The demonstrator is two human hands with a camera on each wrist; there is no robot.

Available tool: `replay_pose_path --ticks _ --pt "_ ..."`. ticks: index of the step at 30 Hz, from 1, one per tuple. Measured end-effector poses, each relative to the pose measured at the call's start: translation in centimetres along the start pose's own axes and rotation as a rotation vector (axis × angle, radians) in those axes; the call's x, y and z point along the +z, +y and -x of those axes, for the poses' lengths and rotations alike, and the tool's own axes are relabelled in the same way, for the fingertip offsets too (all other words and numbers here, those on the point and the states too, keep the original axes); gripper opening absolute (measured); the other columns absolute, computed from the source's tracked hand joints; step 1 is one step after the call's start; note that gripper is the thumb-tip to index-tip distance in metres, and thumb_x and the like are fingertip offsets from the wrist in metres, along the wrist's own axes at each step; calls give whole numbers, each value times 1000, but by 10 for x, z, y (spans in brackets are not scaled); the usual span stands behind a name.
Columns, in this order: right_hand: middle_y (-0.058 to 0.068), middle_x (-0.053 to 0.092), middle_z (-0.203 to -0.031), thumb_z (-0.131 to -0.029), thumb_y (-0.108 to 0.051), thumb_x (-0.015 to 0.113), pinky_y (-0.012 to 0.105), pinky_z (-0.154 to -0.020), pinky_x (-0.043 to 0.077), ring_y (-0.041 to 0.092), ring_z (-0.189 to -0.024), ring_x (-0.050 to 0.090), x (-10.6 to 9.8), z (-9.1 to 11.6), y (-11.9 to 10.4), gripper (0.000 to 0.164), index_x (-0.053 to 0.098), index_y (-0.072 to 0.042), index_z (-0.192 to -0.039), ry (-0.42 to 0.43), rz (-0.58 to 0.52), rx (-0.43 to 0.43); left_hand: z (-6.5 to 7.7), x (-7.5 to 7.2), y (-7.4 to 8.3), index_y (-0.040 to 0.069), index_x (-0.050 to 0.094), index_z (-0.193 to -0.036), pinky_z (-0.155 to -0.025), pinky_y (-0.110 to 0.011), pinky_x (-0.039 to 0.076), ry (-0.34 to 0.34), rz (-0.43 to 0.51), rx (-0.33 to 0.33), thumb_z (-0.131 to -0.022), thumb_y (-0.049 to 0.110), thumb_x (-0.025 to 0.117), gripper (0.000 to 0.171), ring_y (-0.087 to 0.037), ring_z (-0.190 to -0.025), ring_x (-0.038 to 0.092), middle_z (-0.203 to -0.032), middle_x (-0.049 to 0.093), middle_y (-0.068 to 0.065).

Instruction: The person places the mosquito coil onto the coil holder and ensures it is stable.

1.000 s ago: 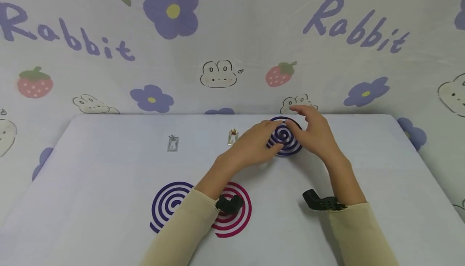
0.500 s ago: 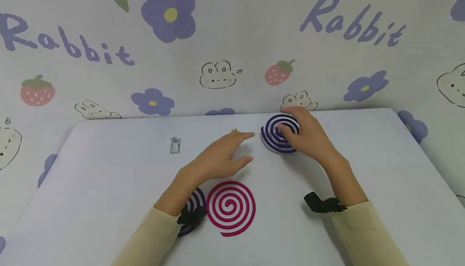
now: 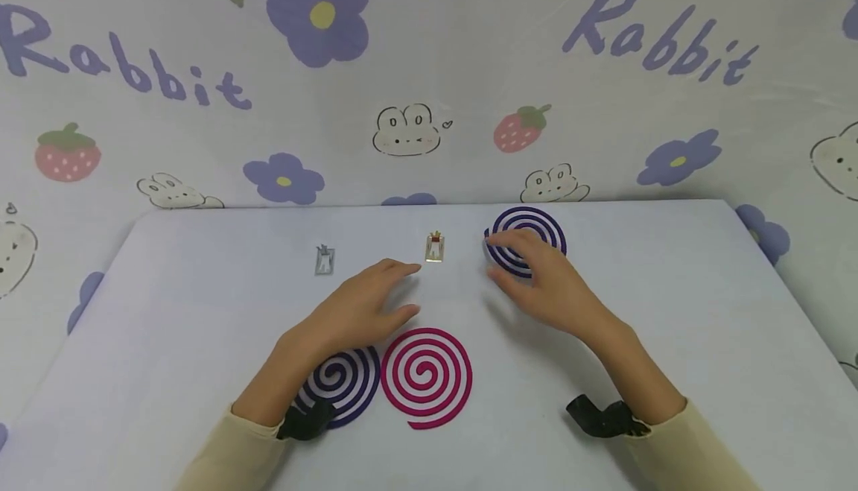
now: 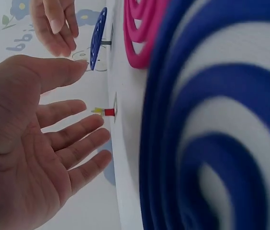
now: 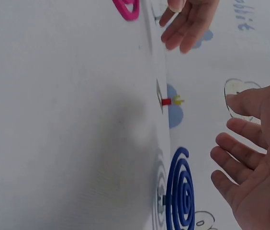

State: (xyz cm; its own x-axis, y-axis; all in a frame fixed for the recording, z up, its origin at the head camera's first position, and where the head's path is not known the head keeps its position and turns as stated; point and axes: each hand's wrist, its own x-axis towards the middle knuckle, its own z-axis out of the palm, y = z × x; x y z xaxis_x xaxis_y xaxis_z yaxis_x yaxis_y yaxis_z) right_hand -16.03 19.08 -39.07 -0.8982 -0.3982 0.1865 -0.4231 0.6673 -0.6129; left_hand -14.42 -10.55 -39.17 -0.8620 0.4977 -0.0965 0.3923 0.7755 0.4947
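Observation:
My left hand (image 3: 358, 308) hovers over the near middle of the table, fingers loosely extended and holding nothing. To the right, my right hand (image 3: 559, 290) is held with relaxed, spread fingers in front of a dark blue mosquito coil (image 5: 180, 196). The right wrist view shows that coil raised off the table on a small stand, with a gap between it and my fingers. Flat on the table lie a pink mosquito coil (image 3: 424, 372) and a second blue coil (image 3: 333, 375), the latter partly hidden by my left arm. A gold-coloured stand with a red part (image 3: 435, 246) stands between my hands.
A silver metal stand (image 3: 325, 260) sits at the back left of the white table (image 3: 201, 305). Behind the table's far edge hangs a cloth (image 3: 456, 29) printed with rabbits, flowers and strawberries. Dark camera mounts (image 3: 603, 418) project from both wrists.
My left hand has withdrawn left from the raised blue coil, uncovering the pink coil and then the gold stand. My right hand has come off that coil, moving slightly toward me.

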Motion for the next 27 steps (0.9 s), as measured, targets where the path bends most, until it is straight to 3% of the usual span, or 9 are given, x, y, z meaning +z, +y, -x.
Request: replay_pose_path --ticks 6,12,22,27 --pt "11 63 -149 -98 -19 76 56 -119 48 32 -144 56 10 12 -16 49 62 -11 -144 -68 -5 -30 16 -2 -1 12 51 -156 -122 -50 46 -12 -26 -2 -99 37 73 66 -29 -145 56 -153 59 -10" --pt "4 59 -154 -97 -26 78 53 -120 48 28 -147 55 21 23 -31 59 57 -14 -151 -195 31 -59 32 -2 8 11 54 -155 -122 -53 46 -46 -49 -1 -97 44 74 69 -32 -144 57 -154 60 -11" --pt "-1 51 -163 -91 -42 82 54 -125 42 26 -155 45 35 38 -41 75 53 -17 -155 -397 63 -128 59 11 17 5 57 -150 -119 -54 49 -61 -99 4 -90 57 78 82 -34 -141 59 -152 61 -13" --pt "-3 49 -165 -87 -45 86 53 -126 41 25 -157 42 42 43 -43 82 52 -19 -156 -439 57 -155 65 19 23 0 52 -153 -121 -55 46 -90 -145 -22 -86 67 77 98 -36 -144 56 -156 57 -15"
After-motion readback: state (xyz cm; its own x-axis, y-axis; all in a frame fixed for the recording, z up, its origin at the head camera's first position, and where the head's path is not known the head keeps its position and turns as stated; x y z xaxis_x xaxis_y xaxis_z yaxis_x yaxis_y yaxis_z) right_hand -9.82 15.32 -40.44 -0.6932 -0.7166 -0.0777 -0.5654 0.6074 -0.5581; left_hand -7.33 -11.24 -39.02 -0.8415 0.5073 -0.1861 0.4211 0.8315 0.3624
